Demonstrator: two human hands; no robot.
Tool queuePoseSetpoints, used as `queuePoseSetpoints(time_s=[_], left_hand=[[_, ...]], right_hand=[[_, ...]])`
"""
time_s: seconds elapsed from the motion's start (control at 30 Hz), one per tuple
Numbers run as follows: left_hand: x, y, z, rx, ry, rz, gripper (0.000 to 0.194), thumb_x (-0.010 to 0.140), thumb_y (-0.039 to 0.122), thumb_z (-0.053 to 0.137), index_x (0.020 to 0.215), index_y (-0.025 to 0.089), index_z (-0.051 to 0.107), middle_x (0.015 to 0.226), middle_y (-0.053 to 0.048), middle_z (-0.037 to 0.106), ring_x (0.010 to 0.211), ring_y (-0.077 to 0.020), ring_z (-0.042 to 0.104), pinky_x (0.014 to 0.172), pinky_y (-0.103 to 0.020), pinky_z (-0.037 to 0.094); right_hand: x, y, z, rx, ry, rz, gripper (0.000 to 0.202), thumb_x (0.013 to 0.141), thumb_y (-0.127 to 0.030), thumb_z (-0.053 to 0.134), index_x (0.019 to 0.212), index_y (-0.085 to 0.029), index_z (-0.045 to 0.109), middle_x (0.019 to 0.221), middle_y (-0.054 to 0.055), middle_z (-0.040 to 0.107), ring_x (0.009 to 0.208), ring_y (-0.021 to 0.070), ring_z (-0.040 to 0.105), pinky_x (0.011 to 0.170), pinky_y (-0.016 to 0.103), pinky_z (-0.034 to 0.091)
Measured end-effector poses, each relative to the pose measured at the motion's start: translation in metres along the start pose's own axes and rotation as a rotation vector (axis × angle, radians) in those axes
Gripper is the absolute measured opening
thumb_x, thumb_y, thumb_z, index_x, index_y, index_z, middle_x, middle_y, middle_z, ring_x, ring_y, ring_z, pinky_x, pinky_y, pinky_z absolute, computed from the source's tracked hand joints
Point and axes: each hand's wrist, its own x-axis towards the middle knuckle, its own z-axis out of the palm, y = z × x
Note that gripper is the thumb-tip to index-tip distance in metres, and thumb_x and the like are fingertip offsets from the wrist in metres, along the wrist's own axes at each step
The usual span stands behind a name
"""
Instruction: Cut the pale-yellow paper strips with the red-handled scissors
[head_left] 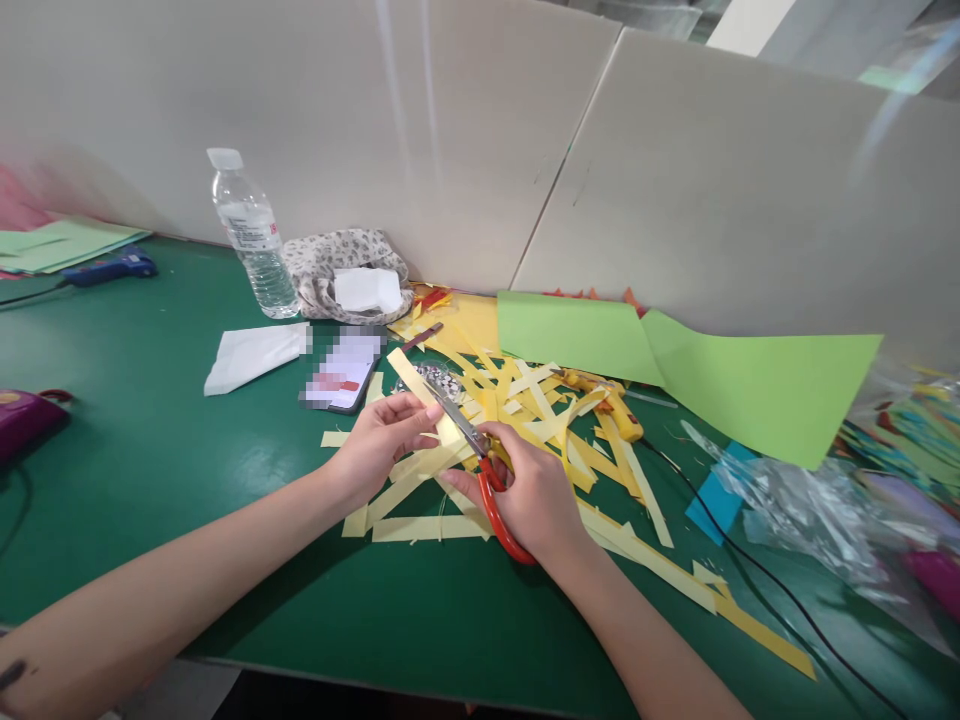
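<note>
Here's the flat, pale yellow paper strip [406,371], between the hands above the dark green worktop [337,620], long axis slanting toward the far left corner. The left hand [390,437], nearer, pinches it thumb to fingers. And the right hand [536,490], reaching in from the near edge, grips red-handled metal scissors [487,485], blades almost parallel with the strip.

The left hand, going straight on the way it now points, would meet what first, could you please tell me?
Most likely the silver metal scissors with red handles, at their blades, held in the right hand, though the depth is hard to judge.
</note>
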Motion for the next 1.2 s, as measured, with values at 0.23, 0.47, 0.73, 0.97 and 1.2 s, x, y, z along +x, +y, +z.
queuePoseSetpoints(time_s=[0.23,0.47,0.73,0.97,1.2], left_hand=[[-0.001,0.002,0.002,-0.007,-0.010,-0.001,0.012,0.068,0.026,0.072,0.068,0.016,0.066,0.066,0.003,0.061,0.058,-0.0054,0.056,0.063,-0.019,0.049],[-0.002,0.003,0.002,0.006,-0.023,-0.018,0.013,0.068,0.025,0.073,0.066,0.016,0.064,0.066,0.002,0.062,0.061,-0.0060,0.057,0.063,-0.018,0.049],[-0.001,0.001,0.003,0.151,-0.055,-0.092,0.015,0.064,0.026,0.075,0.070,0.017,0.064,0.072,0.000,0.065,0.062,-0.0079,0.059,0.064,-0.021,0.050],[-0.007,0.001,0.006,0.319,-0.299,-0.280,0.024,0.061,0.024,0.076,0.079,0.017,0.062,0.060,0.001,0.062,0.052,-0.0095,0.058,0.054,-0.023,0.049],[-0.013,0.000,0.010,0.429,-0.408,-0.335,0.017,0.063,0.023,0.074,0.076,0.016,0.065,0.060,0.001,0.062,0.052,-0.0088,0.057,0.050,-0.019,0.047]], right_hand=[[0.000,-0.001,0.001,0.060,0.015,0.012,0.040,0.070,-0.049,0.063,0.098,-0.021,0.056,0.066,0.001,0.062,0.054,0.0140,0.055,0.055,0.024,0.041],[0.003,0.000,-0.005,0.250,0.048,0.166,0.037,0.068,-0.046,0.065,0.092,-0.019,0.056,0.049,-0.006,0.045,0.042,0.0095,0.040,0.045,0.022,0.037],[0.006,0.005,-0.007,0.409,0.126,0.245,0.037,0.069,-0.040,0.066,0.099,-0.020,0.055,0.064,-0.001,0.057,0.057,0.0144,0.055,0.057,0.027,0.047],[0.010,0.003,-0.011,0.771,0.062,0.322,0.035,0.067,-0.034,0.067,0.098,-0.023,0.054,0.065,-0.003,0.058,0.054,0.0122,0.056,0.049,0.025,0.046],[0.012,0.005,-0.011,0.869,0.040,0.414,0.043,0.061,-0.034,0.071,0.098,-0.023,0.051,0.067,-0.005,0.056,0.050,0.0095,0.053,0.047,0.024,0.047]])
